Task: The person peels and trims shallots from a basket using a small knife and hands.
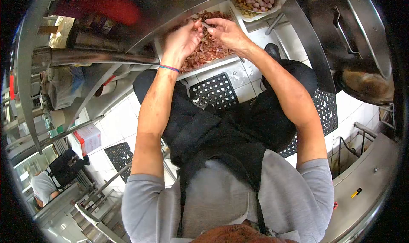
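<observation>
My left hand [186, 39], a coloured band at its wrist, is raised over a white crate [207, 66]. Its fingertips are pinched together on something small that is mostly hidden. Close beside it, my right hand [227, 33] has its thumb and fingers closed on a thin pale blade, apparently a small knife [206, 25], pointing toward the left fingertips. Reddish-brown shallots and loose skins [206, 55] fill the crate below both hands.
A white container [277, 8] of pinkish peeled bulbs and yellowish pieces stands beyond the crate at right. Steel counter edges [304, 34] flank me on both sides. Perforated black mats [215, 89] lie on the tiles. Another person [44, 187] is at lower left.
</observation>
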`<action>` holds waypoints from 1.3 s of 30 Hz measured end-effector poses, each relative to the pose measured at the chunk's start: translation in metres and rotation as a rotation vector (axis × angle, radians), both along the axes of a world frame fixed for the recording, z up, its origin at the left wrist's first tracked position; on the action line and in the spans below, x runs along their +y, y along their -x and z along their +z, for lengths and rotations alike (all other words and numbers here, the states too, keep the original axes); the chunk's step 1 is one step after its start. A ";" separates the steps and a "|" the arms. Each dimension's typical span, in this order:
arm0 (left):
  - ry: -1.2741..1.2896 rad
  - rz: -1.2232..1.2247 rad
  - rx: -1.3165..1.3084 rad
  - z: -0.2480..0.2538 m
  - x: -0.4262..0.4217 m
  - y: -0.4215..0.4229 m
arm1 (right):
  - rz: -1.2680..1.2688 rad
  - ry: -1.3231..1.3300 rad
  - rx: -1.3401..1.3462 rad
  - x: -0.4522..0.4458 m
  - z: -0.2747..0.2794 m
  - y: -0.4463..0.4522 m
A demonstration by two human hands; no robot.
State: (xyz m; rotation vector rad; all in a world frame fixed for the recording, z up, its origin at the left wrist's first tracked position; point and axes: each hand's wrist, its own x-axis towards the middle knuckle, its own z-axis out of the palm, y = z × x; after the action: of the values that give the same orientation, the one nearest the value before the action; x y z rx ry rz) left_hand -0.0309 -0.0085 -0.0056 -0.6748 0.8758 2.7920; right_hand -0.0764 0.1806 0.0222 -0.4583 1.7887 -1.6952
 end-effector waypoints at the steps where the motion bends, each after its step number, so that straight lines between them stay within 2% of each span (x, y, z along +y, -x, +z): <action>1: 0.021 -0.012 0.005 0.003 0.002 -0.001 | 0.018 -0.021 0.044 -0.002 -0.001 0.000; 6: 0.097 -0.009 0.044 0.011 0.021 -0.005 | 0.021 -0.037 0.193 -0.013 -0.018 0.004; 8: 0.078 -0.028 0.056 0.004 0.020 -0.004 | -0.007 0.002 0.177 -0.016 -0.020 0.003; 12: 0.079 0.035 0.039 0.008 0.027 -0.004 | -0.028 -0.049 0.186 -0.014 0.001 -0.002; 15: 0.107 0.006 0.123 0.017 0.031 -0.005 | -0.072 -0.067 0.232 -0.016 0.002 -0.005; 18: 0.221 0.040 0.087 0.028 0.039 -0.008 | -0.102 -0.083 0.249 -0.018 0.001 -0.007; 24: 0.258 0.059 0.122 0.022 0.035 -0.009 | -0.092 0.012 0.224 -0.018 0.013 -0.011; 27: 0.238 0.059 0.151 0.016 0.031 -0.007 | -0.113 0.075 0.276 -0.024 0.000 -0.008; 30: 0.201 0.083 0.177 0.019 0.030 -0.009 | -0.083 0.025 0.297 -0.023 0.006 -0.007; 33: 0.197 0.080 0.164 0.024 0.027 -0.011 | -0.076 0.001 0.215 -0.022 0.018 -0.009; 36: 0.123 0.072 0.088 0.020 0.020 -0.010 | -0.057 -0.029 0.357 -0.025 0.004 -0.003; 39: 0.013 -0.072 0.218 0.009 0.005 -0.013 | -0.015 0.136 0.263 -0.025 -0.006 0.001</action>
State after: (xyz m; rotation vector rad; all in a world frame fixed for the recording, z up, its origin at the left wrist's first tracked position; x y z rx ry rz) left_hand -0.0179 -0.0034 0.0031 -0.3360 0.9355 2.8339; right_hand -0.0770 0.1553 0.0162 -0.7591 1.8670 -1.8442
